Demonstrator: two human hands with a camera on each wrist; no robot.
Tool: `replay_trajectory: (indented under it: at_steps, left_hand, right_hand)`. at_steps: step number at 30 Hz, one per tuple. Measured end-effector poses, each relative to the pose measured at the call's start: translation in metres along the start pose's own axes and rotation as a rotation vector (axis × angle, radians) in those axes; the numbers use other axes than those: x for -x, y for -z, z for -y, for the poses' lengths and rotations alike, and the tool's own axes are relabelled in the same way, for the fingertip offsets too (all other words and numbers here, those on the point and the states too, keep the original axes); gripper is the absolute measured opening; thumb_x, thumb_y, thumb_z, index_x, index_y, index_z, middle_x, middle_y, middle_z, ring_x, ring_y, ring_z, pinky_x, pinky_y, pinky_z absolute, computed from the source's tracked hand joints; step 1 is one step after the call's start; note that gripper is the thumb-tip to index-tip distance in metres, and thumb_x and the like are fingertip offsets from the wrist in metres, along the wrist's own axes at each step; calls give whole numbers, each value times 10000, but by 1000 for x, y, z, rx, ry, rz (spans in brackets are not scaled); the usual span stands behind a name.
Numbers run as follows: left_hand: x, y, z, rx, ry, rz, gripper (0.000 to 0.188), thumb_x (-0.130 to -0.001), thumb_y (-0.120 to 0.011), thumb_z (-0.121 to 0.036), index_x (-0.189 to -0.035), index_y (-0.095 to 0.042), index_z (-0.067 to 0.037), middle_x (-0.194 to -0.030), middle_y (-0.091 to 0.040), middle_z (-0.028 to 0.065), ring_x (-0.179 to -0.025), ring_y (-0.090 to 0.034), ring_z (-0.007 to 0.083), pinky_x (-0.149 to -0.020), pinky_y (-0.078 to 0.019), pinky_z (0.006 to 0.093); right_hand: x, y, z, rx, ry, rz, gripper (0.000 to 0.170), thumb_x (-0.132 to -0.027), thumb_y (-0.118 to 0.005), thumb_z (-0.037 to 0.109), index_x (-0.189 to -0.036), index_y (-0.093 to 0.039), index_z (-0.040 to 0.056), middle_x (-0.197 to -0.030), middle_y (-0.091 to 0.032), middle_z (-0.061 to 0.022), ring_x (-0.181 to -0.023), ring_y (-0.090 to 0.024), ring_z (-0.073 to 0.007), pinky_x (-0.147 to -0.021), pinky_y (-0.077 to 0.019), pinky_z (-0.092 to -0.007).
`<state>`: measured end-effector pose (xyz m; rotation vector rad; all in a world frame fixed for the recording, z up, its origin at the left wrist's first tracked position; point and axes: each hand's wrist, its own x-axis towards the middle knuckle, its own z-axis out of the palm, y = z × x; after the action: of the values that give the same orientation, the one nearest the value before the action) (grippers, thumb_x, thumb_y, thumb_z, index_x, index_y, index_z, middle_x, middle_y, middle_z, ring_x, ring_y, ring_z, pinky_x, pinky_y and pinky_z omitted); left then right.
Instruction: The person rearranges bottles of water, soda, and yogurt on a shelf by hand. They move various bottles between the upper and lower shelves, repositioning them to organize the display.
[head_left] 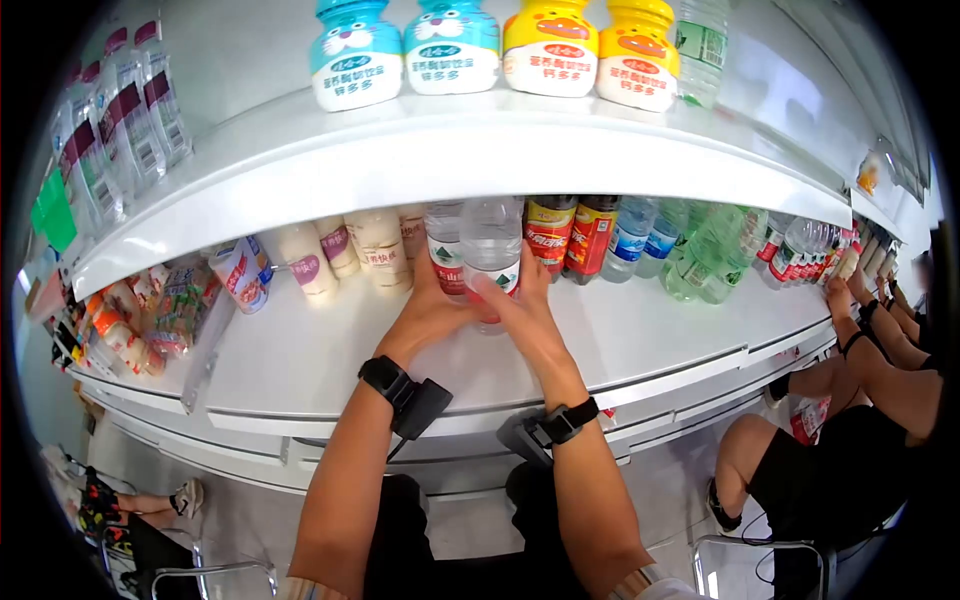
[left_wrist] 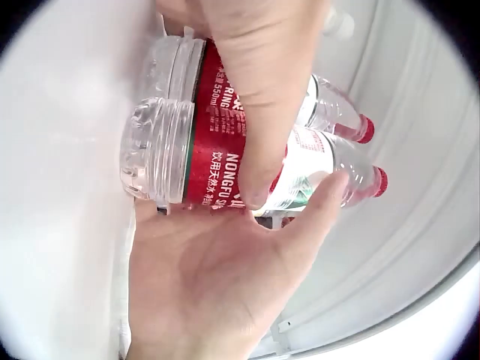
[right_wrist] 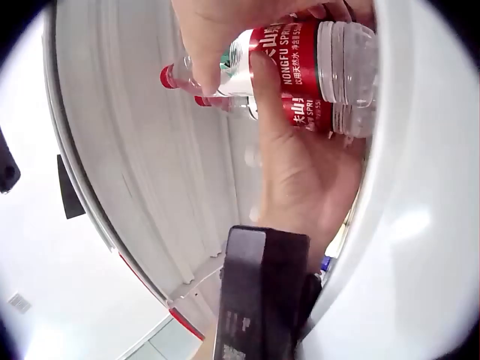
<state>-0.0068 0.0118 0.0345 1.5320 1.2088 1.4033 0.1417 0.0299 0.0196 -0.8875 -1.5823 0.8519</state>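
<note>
Two clear red-labelled water bottles stand upright, a front one (head_left: 491, 232) (left_wrist: 169, 154) (right_wrist: 346, 61) and another (head_left: 444, 222) (left_wrist: 163, 71) (right_wrist: 360, 118) at its left and slightly behind. My left hand (head_left: 432, 312) (left_wrist: 264, 94) (right_wrist: 304, 172) curls round them from the left, its thumb across the front bottle's label in both wrist views. From the right my right hand (head_left: 520, 310) (left_wrist: 202, 277) (right_wrist: 225, 30) grips the front bottle, thumb over its label's upper part. The hands hide parts of both labels; the shelf above hides the caps in the head view.
White shelf board (head_left: 300, 365) under the bottles, upper shelf edge (head_left: 480, 160) close above. Milky bottles (head_left: 380, 250) stand left, cola-type bottles (head_left: 592, 238) and green bottles (head_left: 705, 265) right. A seated person (head_left: 850, 450) is at far right.
</note>
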Motion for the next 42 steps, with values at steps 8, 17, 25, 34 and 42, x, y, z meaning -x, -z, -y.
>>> replay_trajectory:
  at_steps: [8,17,25,34,42]
  left_hand:
    - [2,5,17,142,-62,7,1129,-607,-890,-95,-1480,-175,-50,-1413,-430,111,-1304,-436,236,-1094,-366,362]
    - [-3,11,21,58,-150,36,1219,-557,-944,-258,-1491,-182,-76,-1431,-424,98,-1321,-431,239,-1105,-354,361]
    - [-4,13,32,25,-202,4,1196,-550,-945,-249,-1481,-214,-77,-1419,-442,95,-1300,-454,230,-1092,-370,358]
    - [-5,14,26,77,-216,6,1179,-562,-924,-126,-1484,-195,-33,-1405,-445,120,-1284,-472,244,-1078,-402,377]
    - [0,24,26,58,-132,65,905,-704,-854,-132,-1418,-312,-17,-1284,-568,103,-1162,-576,208,-984,-477,342]
  right_hand:
    - [-12,-6,3,-204,-204,-25,907,-943,-377,641,-1517,-186,-35,-1480,-249,-338,-1411,-207,-435,-1165,-169,-444]
    - [-20,-9,-3,-315,-164,-37,875,-946,-309,664,-1527,-217,16,-1461,-272,-338,-1378,-249,-473,-1158,-178,-445]
    - [-30,-10,2,-367,-177,-69,721,-985,-334,575,-1421,-398,5,-1404,-390,-298,-1330,-339,-407,-1135,-227,-415]
    - [-34,-8,0,-446,-179,-60,712,-989,-402,512,-1429,-335,-44,-1401,-442,-266,-1314,-413,-359,-1097,-286,-354]
    - [-34,-16,-18,-494,-72,-101,661,-1010,-361,496,-1401,-401,-35,-1447,-419,-223,-1336,-391,-337,-1120,-257,-358]
